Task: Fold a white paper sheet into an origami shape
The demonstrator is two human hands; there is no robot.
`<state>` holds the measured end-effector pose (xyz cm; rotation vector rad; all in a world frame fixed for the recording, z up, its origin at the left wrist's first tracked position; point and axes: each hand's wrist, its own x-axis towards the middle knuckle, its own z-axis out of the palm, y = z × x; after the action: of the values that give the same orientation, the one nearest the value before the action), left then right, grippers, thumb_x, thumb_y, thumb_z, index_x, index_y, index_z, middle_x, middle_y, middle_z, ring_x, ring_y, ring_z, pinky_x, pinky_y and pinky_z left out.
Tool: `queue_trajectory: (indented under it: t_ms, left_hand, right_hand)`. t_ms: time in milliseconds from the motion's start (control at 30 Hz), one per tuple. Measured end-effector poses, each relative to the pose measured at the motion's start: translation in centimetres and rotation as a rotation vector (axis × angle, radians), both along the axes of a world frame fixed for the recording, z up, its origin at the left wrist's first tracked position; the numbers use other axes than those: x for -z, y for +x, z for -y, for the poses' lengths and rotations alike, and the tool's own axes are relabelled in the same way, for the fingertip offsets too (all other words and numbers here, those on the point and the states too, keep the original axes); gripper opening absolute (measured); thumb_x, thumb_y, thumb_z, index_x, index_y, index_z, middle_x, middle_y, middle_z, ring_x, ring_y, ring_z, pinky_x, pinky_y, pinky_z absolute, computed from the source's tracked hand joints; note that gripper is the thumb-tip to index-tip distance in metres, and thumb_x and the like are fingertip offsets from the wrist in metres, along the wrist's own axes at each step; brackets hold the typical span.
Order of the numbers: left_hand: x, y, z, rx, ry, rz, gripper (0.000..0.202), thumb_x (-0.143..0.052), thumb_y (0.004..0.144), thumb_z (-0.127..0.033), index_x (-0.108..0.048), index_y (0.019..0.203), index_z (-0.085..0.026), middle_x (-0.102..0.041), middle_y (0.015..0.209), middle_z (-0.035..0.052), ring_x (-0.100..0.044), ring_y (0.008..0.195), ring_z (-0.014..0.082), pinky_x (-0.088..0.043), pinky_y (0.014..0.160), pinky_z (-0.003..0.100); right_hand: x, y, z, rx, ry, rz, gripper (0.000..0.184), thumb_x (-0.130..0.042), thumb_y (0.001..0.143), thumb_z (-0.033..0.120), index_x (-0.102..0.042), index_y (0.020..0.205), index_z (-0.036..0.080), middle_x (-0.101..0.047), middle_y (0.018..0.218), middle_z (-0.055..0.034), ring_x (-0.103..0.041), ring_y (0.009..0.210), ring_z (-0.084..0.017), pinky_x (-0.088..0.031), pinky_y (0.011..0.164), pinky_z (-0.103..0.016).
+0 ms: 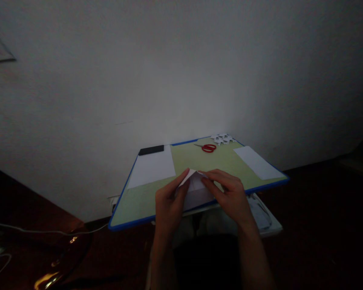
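Observation:
Between my two hands is a white sheet of paper (196,192), held over the near edge of the table, with folds at its upper end that rise to a small peak. My left hand (171,196) pinches the paper's left side between thumb and fingers. On the other side, my right hand (226,189) grips the upper right part with thumb and forefinger. The fingertips behind the paper are partly hidden.
The green tabletop (199,161) has a blue rim. On it lie red-handled scissors (208,148), several small folded white paper pieces (222,139), white paper (258,163) at right, and more paper (153,168) at left under a dark flat object (151,150). A wall (181,72) stands behind.

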<state>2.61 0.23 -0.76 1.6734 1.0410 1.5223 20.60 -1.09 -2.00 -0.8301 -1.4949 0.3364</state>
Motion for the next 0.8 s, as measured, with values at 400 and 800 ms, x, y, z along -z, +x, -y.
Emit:
queue_trajectory:
  t_ms: [400, 800]
  left_hand:
    - [0.5, -0.4, -0.2, 0.078, 0.093, 0.000, 0.022, -0.076, 0.096, -0.034, -0.086, 0.113, -0.024, -0.085, 0.115, 0.0095, -0.079, 0.107, 0.0270, -0.060, 0.097, 0.036]
    - [-0.1, 0.6, 0.1, 0.104, 0.070, 0.099, 0.017, -0.083, 0.090, -0.032, -0.085, 0.103, -0.022, -0.085, 0.103, 0.0085, -0.080, 0.096, 0.0245, -0.062, 0.088, 0.032]
  right_hand:
    - [-0.3, -0.1, 0.2, 0.056, -0.020, -0.083, 0.020, -0.069, 0.101, 0.021, -0.085, 0.112, 0.028, -0.083, 0.100, -0.0045, -0.077, 0.093, -0.022, -0.060, 0.080, -0.035]
    - [-0.5, -0.1, 0.7, -0.054, 0.044, 0.030, 0.048, -0.058, 0.102, 0.011, -0.076, 0.136, 0.040, -0.077, 0.125, -0.0040, -0.072, 0.118, -0.023, -0.060, 0.100, -0.040]
